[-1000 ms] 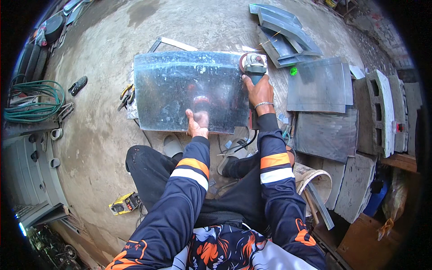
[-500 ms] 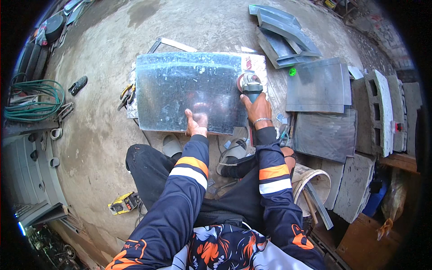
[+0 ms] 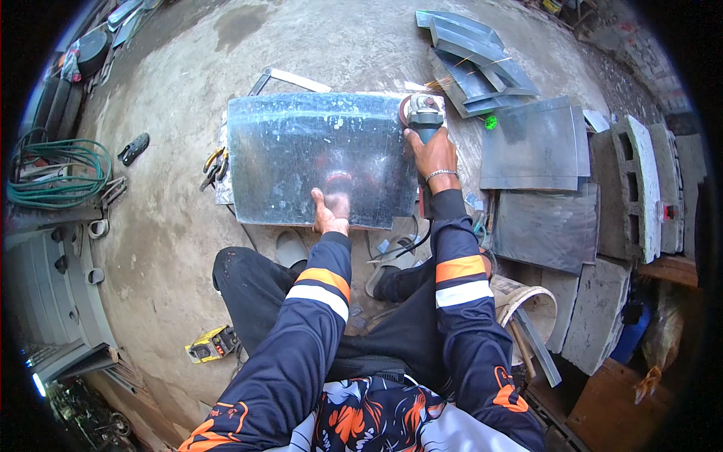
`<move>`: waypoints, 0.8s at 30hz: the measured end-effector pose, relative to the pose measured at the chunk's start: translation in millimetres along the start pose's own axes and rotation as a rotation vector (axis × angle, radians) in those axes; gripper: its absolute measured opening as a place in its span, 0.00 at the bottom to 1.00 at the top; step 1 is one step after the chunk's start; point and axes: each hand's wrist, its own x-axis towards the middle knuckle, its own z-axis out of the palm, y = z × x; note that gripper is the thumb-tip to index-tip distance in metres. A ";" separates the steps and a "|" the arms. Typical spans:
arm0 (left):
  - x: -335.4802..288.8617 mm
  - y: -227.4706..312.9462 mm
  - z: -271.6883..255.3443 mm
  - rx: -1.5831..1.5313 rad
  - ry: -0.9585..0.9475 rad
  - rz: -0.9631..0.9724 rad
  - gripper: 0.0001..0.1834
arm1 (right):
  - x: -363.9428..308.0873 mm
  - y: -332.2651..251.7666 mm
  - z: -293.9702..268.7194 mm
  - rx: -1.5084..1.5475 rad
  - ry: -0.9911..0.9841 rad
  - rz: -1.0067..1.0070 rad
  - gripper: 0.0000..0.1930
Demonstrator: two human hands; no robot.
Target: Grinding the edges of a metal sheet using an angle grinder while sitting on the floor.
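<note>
A shiny metal sheet (image 3: 301,154) lies across a low support in front of me. My left hand (image 3: 331,215) grips its near edge, thumb up on the top face; the other fingers are mostly hidden. An angle grinder (image 3: 425,113) is in my right hand (image 3: 437,157), which is closed around its body. The grinder's disc is at the sheet's far right corner. Sparks (image 3: 448,75) fly from there toward the upper right. The power cord loops below my right wrist.
Bent metal pieces (image 3: 478,60) lie far right, with flat sheets (image 3: 531,143) nearer. Concrete blocks (image 3: 633,188) and a bucket (image 3: 531,305) stand right. Pliers (image 3: 215,167) and a metal square (image 3: 297,79) lie around the sheet. A yellow device (image 3: 211,344) and green hose (image 3: 64,169) are left.
My right hand has pushed the grinder away from me to the sheet's far right corner. Sparks now show where none did. My left hand stays at the near edge.
</note>
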 end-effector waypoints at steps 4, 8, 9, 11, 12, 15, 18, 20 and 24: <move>3.1 2.4 -1.3 -0.025 -0.031 -0.006 0.29 | -4.2 4.5 2.6 -0.036 -0.031 0.002 0.36; 1.1 4.0 0.8 -0.029 -0.040 -0.023 0.32 | -22.4 11.0 2.4 -0.071 -0.083 0.040 0.36; -2.0 1.4 2.9 -0.027 -0.039 -0.030 0.32 | -27.2 15.4 0.0 -0.075 -0.080 0.045 0.36; -7.6 -4.0 7.3 -0.006 0.128 -0.047 0.33 | -35.3 24.4 -5.2 -0.125 -0.108 0.057 0.35; -3.8 -0.4 6.3 -0.008 0.124 -0.041 0.33 | -37.8 25.2 -5.9 -0.114 -0.118 0.050 0.35; 5.5 6.8 4.0 0.029 0.116 -0.019 0.37 | -40.8 34.3 -13.2 -0.078 -0.142 0.103 0.36; 7.9 7.3 1.3 0.123 0.144 -0.054 0.40 | -34.2 49.9 -22.8 -0.079 -0.100 0.154 0.36; 7.7 9.8 -1.7 0.091 0.043 -0.085 0.42 | -28.3 60.6 -30.0 -0.062 -0.050 0.172 0.35; -9.2 10.3 3.8 0.248 0.126 -0.015 0.37 | -19.3 76.8 -46.8 0.013 0.039 0.185 0.35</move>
